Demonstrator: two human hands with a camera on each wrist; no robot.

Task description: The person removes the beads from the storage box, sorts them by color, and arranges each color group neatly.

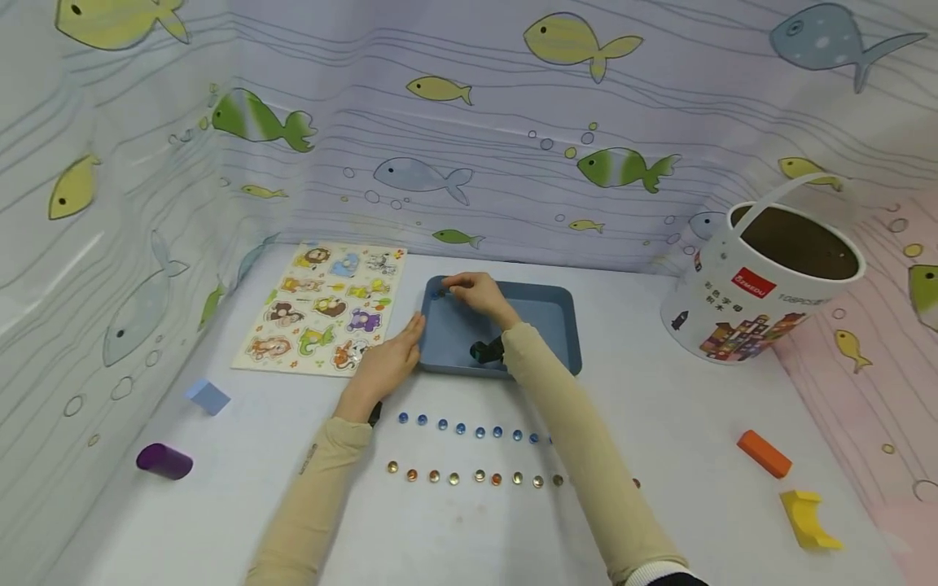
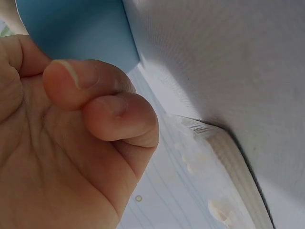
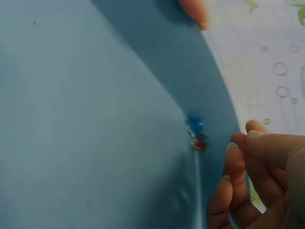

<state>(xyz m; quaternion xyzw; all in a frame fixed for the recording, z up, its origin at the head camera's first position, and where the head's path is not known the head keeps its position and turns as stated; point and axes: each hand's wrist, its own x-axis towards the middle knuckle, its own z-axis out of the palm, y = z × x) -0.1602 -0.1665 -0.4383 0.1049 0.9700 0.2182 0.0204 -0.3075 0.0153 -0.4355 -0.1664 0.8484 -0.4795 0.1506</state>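
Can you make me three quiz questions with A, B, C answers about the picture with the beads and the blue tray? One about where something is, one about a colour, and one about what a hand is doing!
1. Where is the animal puzzle board?
A. Left of the blue tray
B. Inside the white bucket
C. On top of the bead rows

2. What colour is the bead row nearer the tray?
A. Green
B. Blue
C. Pink

3. What is the left hand doing?
A. Lifting the purple cylinder
B. Holding the orange block
C. Resting against the tray's left edge

Answers:
1. A: in the head view the board lies flat beside the tray's left side.
2. B: the row nearer the tray is all blue; the amber and orange row lies closer to the person.
3. C: its fingers touch the tray's rim, while the right hand reaches into the tray's far-left corner.
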